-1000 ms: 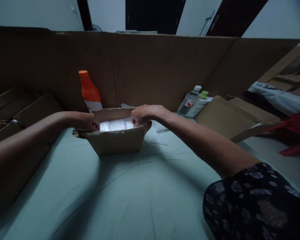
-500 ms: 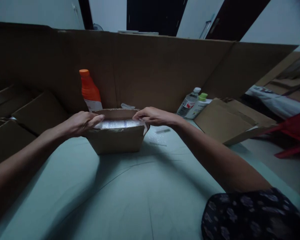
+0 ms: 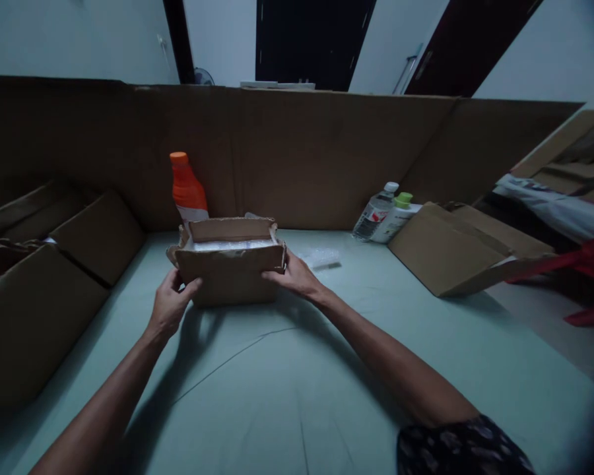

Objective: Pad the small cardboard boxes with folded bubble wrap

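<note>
An open-topped cardboard box (image 3: 232, 277) stands upright on the pale green cloth (image 3: 257, 376), its flap edges torn at the corners. Inside it, near the rim, shows clear bubble wrap (image 3: 232, 245); what lies under the wrap is hidden. My left hand (image 3: 173, 300) grips the box's left side, thumb on the front face and fingers behind the corner. At the right side my right hand (image 3: 294, 272) holds it likewise, thumb on the front. Behind the box's left end rises an orange bottle (image 3: 189, 188) with an orange cap.
A clear bottle (image 3: 375, 212) and a white bottle with a green cap (image 3: 396, 218) lean at the back right, beside a cardboard box (image 3: 455, 247). Bubble wrap (image 3: 321, 257) lies on the cloth. Larger open boxes (image 3: 44, 310) stand left. A cardboard wall (image 3: 317, 155) closes the back.
Both hands have moved from the box's top opening down to its left and right sides. The box's top edges now show more fully. The camera view has shifted slightly.
</note>
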### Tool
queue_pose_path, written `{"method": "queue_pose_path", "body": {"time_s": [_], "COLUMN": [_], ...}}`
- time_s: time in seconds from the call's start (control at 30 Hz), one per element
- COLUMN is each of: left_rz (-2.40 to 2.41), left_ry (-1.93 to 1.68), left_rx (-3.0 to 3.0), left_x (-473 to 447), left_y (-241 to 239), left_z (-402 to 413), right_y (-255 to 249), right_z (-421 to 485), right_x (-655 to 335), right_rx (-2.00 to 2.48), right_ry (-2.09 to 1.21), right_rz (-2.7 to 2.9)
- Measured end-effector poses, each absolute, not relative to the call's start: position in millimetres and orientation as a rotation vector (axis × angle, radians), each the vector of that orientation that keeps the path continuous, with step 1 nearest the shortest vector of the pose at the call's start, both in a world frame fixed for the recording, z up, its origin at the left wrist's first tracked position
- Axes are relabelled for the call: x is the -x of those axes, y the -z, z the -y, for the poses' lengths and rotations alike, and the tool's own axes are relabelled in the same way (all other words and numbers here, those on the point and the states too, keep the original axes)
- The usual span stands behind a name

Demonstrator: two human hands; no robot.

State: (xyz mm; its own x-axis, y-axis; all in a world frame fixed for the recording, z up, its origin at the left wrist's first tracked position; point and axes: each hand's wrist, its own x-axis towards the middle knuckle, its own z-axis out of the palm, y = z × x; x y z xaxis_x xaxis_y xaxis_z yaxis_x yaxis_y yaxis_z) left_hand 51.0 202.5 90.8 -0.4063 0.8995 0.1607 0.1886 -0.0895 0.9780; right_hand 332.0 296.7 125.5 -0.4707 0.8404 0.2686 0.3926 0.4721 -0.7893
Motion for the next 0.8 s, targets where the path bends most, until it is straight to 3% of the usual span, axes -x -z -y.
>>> {"method": "queue_pose_path", "body": {"time_s": [0.3,0.57,0.67,0.8], "left_rz": [-1.327,-1.796,-1.848,-1.892], "left_ry": [-1.474,-1.409,-1.381,-1.410], "left_rx": [-1.321,-0.954,-0.940,-1.097], "left_x": [-123,-46,-38,-28], "left_y": [-124,-109,-106,-93], "left_z": [-178,-73,-58,-52], "right_y": [-132,-98,-98,-104], "right_z": [-219,-160,-165,-194], "right_x": [-417,-344,-347,-363], "right_rx": [1.285,0.970,0.933,0.828], "right_ry": [-0.542,-0.569,-0.635,-1.000], "right_rz": [1.824,2.122,2.195,2.214]}}
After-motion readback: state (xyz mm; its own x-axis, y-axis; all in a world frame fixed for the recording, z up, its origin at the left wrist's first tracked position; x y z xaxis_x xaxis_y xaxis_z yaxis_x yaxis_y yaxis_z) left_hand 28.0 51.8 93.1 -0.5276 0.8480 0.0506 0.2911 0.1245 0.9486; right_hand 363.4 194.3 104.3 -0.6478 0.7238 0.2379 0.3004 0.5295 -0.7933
